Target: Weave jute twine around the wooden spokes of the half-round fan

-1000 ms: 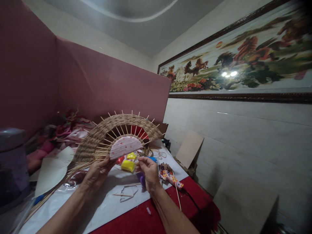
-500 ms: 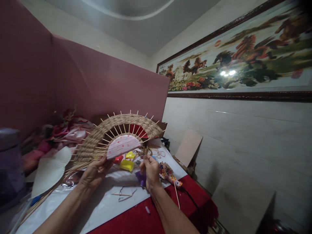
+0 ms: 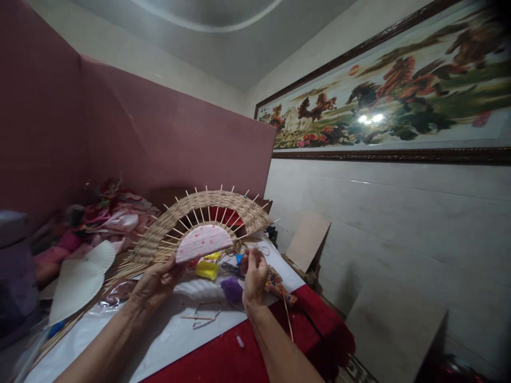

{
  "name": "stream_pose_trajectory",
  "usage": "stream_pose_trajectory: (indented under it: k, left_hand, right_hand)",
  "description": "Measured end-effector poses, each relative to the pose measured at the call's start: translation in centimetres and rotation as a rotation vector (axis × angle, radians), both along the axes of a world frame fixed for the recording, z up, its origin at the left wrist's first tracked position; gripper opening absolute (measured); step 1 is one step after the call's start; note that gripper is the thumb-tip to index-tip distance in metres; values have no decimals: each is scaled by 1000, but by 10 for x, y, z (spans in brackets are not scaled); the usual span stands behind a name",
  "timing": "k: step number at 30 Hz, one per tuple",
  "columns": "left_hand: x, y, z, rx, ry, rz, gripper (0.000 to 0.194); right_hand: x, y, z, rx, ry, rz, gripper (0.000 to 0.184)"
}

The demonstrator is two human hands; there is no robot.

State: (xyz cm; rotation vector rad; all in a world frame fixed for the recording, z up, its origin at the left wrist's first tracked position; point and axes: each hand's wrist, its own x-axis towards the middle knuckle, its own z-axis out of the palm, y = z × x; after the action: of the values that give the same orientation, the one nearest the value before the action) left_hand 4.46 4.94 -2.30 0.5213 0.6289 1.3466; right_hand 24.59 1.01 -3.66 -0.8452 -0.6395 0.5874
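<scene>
A half-round woven fan frame is held up over the table, with thin sticks poking out along its outer rim. Its inner half-disc is pale pink with red dots. My left hand grips the lower left corner of this half-disc, thumb in front. My right hand is closed in a pinch just right of the fan's lower right end, apart from the half-disc. What its fingertips hold is too small to make out. Loose cord lies behind that hand.
A yellow packet, a purple piece and dark pliers lie between the hands. Left stands a white pleated fan beside bundled sticks. A flower-patterned item with a cable rests to the right, on red cloth.
The fan has shifted right and tipped a little clockwise in my left hand. My right hand has moved right, away from the fan's corner, uncovering the pliers and more of the purple piece.
</scene>
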Motion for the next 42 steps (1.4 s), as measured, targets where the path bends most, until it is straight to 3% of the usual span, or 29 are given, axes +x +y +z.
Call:
stream_pose_trajectory:
  k: [5, 9, 19, 32, 42]
  left_hand:
    - [-3, 1, -1, -56, 19, -3, 20]
    - [-1, -2, 1, -7, 38, -49, 23]
    - [5, -7, 3, -9, 41, -51, 29]
    - [3, -4, 2, 10, 52, -64, 34]
    - [3, -6, 0, 79, 63, -101, 37]
  right_hand:
    - [7, -10, 13, 133, -58, -196, 33]
    - [13, -14, 15, 177, -129, -285, 33]
    - [23, -17, 22, 182, -144, -381, 28]
    - [24, -12, 20, 285, -68, -261, 30]
    - [28, -8, 18, 249, 65, -206, 30]
